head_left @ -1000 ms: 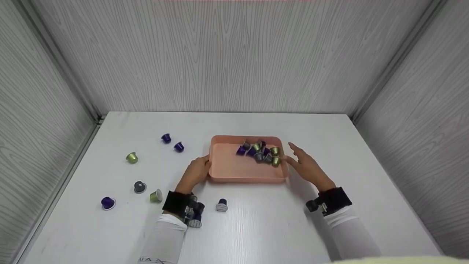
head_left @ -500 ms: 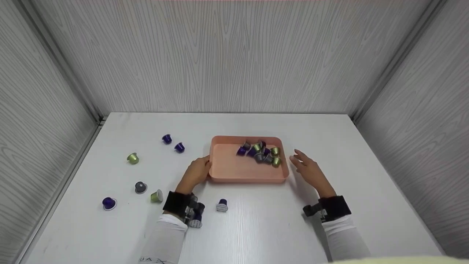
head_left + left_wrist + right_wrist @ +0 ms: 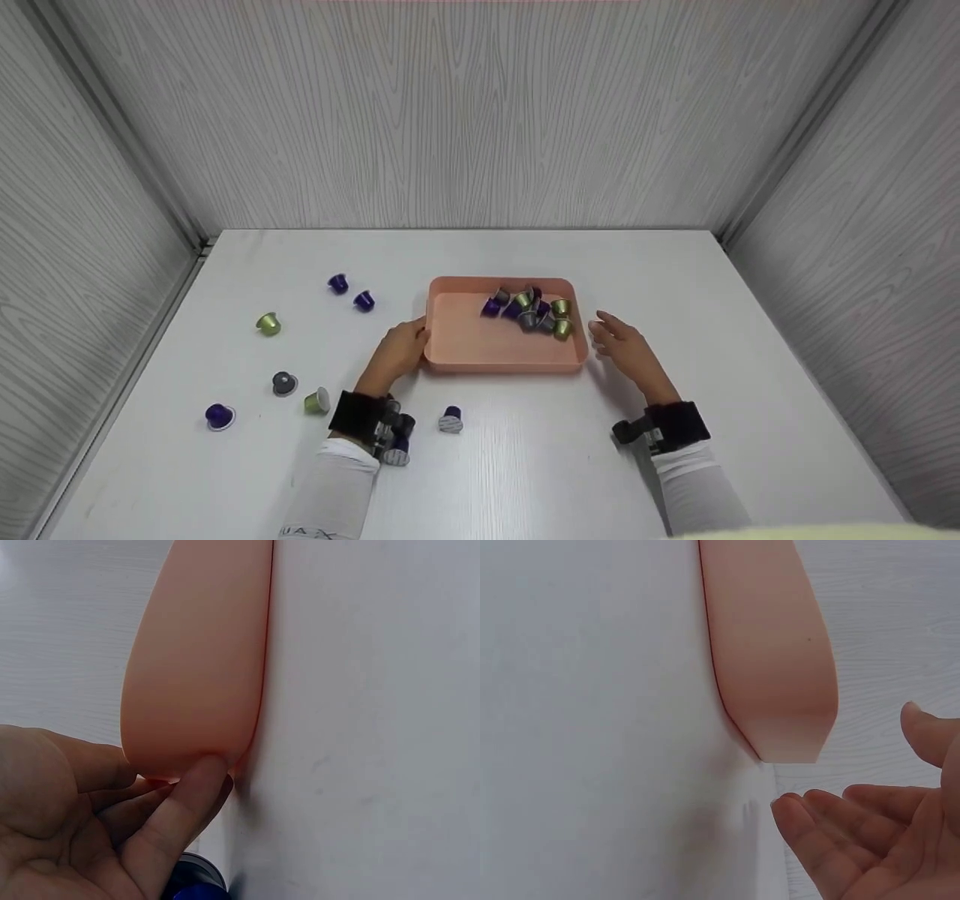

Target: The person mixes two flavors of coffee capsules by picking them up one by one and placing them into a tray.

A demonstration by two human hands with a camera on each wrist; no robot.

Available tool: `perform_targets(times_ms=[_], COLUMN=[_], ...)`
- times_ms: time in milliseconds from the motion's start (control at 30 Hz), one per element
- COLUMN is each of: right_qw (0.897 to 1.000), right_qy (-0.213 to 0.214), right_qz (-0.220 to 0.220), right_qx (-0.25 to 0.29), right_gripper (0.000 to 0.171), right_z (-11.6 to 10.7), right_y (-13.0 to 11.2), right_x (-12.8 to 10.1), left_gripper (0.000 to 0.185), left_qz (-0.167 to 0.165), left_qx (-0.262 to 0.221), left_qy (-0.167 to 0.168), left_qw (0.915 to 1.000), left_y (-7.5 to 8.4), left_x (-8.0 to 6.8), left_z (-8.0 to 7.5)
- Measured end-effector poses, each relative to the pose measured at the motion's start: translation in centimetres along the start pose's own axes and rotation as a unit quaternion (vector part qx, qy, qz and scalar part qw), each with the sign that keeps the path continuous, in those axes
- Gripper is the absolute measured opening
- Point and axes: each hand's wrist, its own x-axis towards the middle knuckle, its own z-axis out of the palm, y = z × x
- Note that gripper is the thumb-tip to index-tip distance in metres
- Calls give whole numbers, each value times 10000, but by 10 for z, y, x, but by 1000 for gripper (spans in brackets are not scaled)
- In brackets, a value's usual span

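Note:
A shallow pink tray (image 3: 480, 343) sits on the white table. Gathered in its right half are purple, green and grey coffee capsules (image 3: 529, 321). My left hand (image 3: 397, 352) grips the tray's left end; in the left wrist view a finger lies against the pink wall (image 3: 195, 667) and the thumb is at its edge. To the right of the tray is my right hand (image 3: 628, 352), apart from it and holding nothing. The right wrist view shows its fingers (image 3: 855, 832) loosely extended, away from the tray's end wall (image 3: 772, 667).
Loose capsules lie left of the tray: two purple ones (image 3: 364, 301) at the back, a green one (image 3: 268, 324), a grey one (image 3: 284, 383) and others. One capsule (image 3: 451, 420) is in front of the tray. More capsules (image 3: 397, 450) are beside my left wrist, partly hidden.
My right hand has come away from the tray's right edge, moving slightly right and toward me. The left hand and tray stay in place.

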Motion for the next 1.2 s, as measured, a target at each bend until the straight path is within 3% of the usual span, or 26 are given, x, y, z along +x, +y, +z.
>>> perform_targets(times_ms=[333,633,1000,1200], right_qw=[9968,9960,9963,9952], right_qy=[-43,-191,-267,-219], right_qz=[-369,-339,-231,-343], right_qx=[-706,-805,-789,-888], right_gripper=[51,48,47,46], right_z=[12,13,13,15], right_y=[4,1,0,0], right_x=[4,5,3,2], left_gripper=[43,52,52,54], left_qz=[-11,-238,468,758], left_qx=[38,-5,790,613], left_qy=[-24,145,797,647], left_qw=[10000,9996,9926,9931], left_y=[3,5,25,36], left_x=[-2,-2,-24,-40], left_z=[-3,-6,-25,-29])
